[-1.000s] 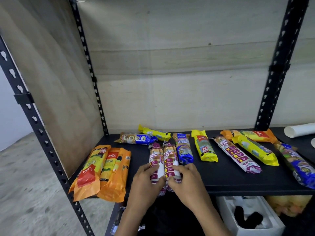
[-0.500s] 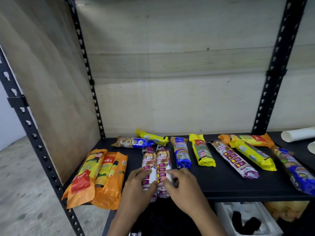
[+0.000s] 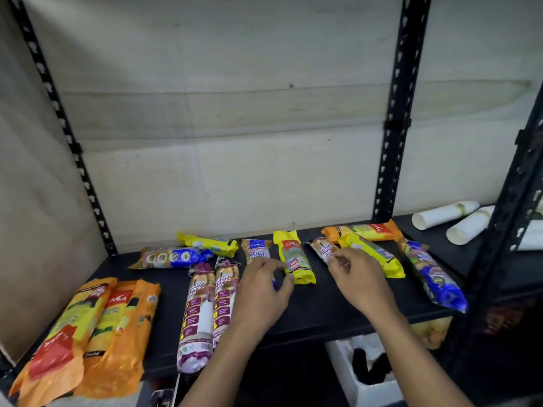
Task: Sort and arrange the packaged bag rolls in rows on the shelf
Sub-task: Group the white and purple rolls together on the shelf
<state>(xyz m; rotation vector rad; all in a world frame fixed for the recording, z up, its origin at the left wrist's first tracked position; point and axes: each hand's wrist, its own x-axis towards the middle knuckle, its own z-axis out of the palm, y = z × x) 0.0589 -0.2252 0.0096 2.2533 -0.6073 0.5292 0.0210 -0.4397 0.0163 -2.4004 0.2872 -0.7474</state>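
Head view. Hidden under the left hand (image 3: 261, 292): lower half of the blue roll (image 3: 255, 250), only a blue sliver peeking out between thumb and forefinger. Hidden under the right hand (image 3: 358, 282): near end of the lone draw-string roll (image 3: 322, 248), thumb out of sight. Cut off at the right edge behind a black post: white paper rolls (image 3: 443, 214). Print on most packs too blurred to read.

Both forearms reaching up from the bottom edge, palms down over the black shelf (image 3: 323, 314). Left fingers curled, clasping the blue roll's near end. Right fingers (image 3: 338, 259) bent down onto the lone draw-string roll, grasping it.

Between the 2 hands, just beside the left fingertips: 1 yellow roll (image 3: 293, 257), lying flat. Just left of the left hand: 2 paired draw-string rolls (image 3: 199, 312), side by side, near ends overhanging the front edge. Farther left: 2 orange packs (image 3: 117, 333), likewise overhanging. Right of the right hand: another yellow pack (image 3: 379, 257), then a blue-ended pack (image 3: 435, 277).
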